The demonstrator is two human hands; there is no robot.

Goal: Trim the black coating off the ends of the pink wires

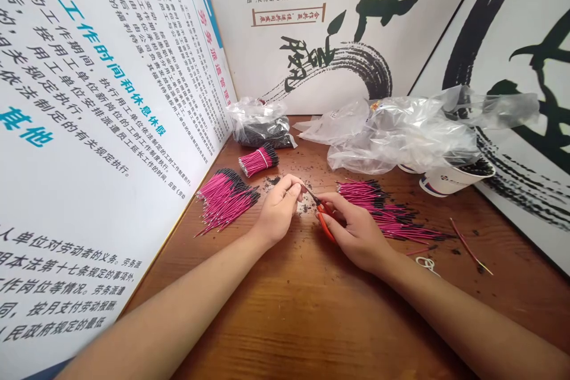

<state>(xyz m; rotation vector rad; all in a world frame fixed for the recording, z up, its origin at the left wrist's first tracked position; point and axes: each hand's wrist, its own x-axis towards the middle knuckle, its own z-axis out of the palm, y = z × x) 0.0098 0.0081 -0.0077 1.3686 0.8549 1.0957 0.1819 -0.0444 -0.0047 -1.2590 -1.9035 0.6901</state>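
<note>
My left hand [279, 209] is closed in a pinch on a thin pink wire [307, 190] just above the wooden table [289, 309]. My right hand [354, 230] grips a small red-handled tool [323, 219], scissors or pliers, whose tip meets the wire's end. A loose heap of pink wires with black ends [225, 197] lies left of my left hand. Another spread of pink wires [387, 211] lies right of my right hand. A tied bundle of pink wires [258, 160] rests farther back.
Printed boards stand as walls on the left [89, 130], at the back and on the right. A clear bag of dark bits [260, 124], crumpled plastic bags [401, 130] and a paper cup [449, 179] sit at the back. Black scraps, a stray wire [469, 247] and a white band [426, 263] litter the table.
</note>
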